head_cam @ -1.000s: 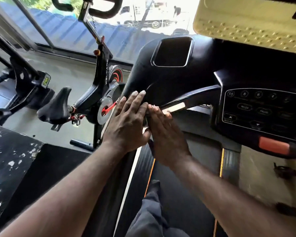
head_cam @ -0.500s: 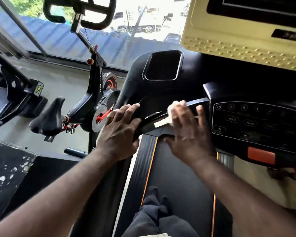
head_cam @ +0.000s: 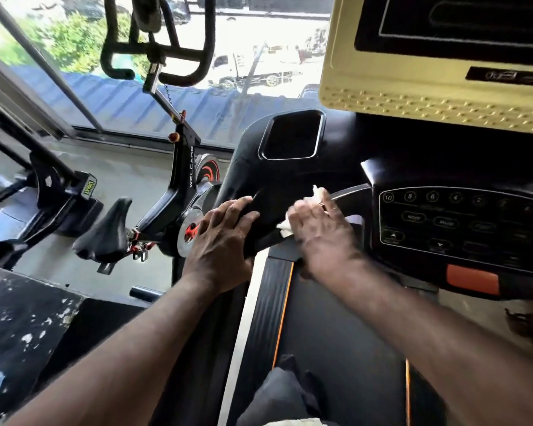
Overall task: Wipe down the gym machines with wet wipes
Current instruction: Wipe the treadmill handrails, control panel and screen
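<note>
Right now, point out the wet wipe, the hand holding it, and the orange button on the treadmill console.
wet wipe (head_cam: 284, 226), head view, its white lower corner.
right hand (head_cam: 320, 232), head view, back of the hand.
orange button (head_cam: 472, 279), head view, middle of its face.

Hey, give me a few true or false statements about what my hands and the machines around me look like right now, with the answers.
1. The right hand holds a white wet wipe against the treadmill handlebar. True.
2. The left hand holds a second wipe. False: it rests bare on the left edge of the treadmill console.
3. An exercise bike stands to the left of the treadmill. True.
4. The wide button below the keypad is green. False: it is orange-red.
</note>
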